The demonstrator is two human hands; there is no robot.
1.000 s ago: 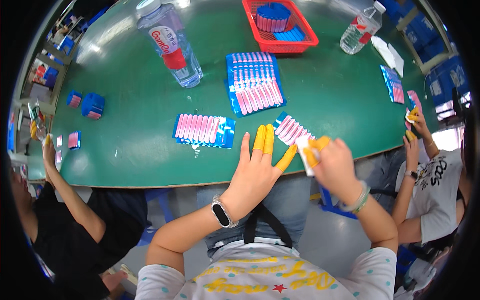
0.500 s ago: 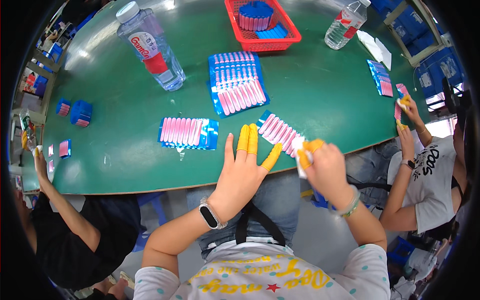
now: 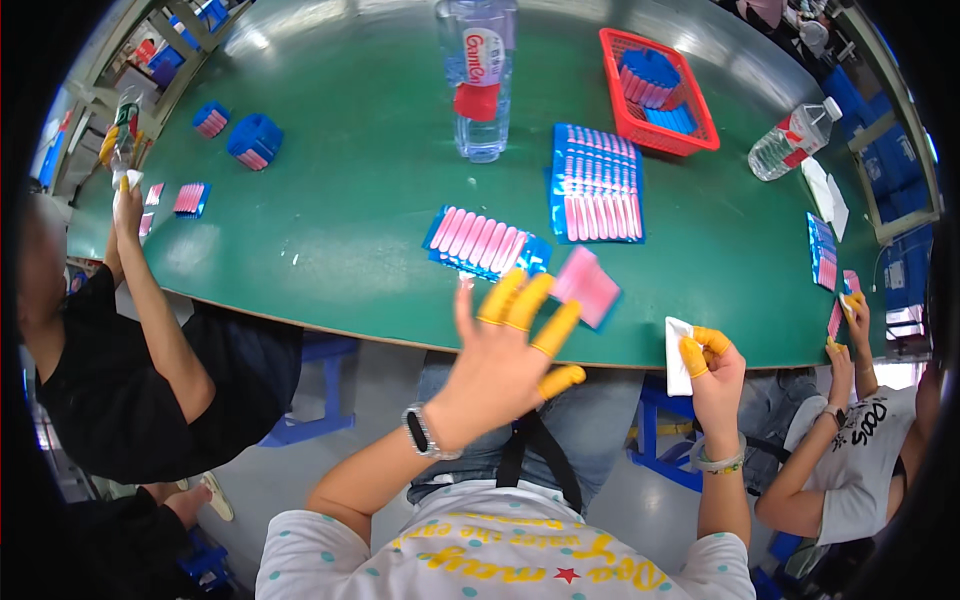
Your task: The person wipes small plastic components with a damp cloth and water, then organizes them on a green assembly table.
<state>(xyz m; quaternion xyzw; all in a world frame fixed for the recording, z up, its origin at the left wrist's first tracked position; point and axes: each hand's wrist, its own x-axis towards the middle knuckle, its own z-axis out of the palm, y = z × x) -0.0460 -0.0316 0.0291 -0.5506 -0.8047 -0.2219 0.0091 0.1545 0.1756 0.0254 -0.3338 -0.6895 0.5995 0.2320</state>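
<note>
My left hand (image 3: 500, 365), with yellow finger cots on several fingers, reaches over the table's near edge, fingers spread and holding nothing. Just beyond its fingertips lies a small blue sheet of pink strips (image 3: 485, 238). Beside its fingers, a second small pink-striped sheet (image 3: 588, 286) is smeared by motion; whether a finger touches it I cannot tell. My right hand (image 3: 718, 378), also in yellow finger cots, is closed on a folded white cloth (image 3: 678, 356) at the table edge. Farther back, a larger stack of blue sheets with pink strips (image 3: 600, 185) lies flat.
A tall water bottle (image 3: 482, 85) stands behind the sheets. At the back right are a red basket (image 3: 690, 135) with blue-and-pink bundles and another bottle (image 3: 795, 140). Two blue-and-pink bundles (image 3: 255, 142) sit left. Co-workers handle things at both sides (image 3: 150, 320).
The view has swung, shifting the table's things rightward. My right hand has drawn off the small striped sheet with the cloth. That sheet now lies turned beside my left hand, whose fingers are more spread.
</note>
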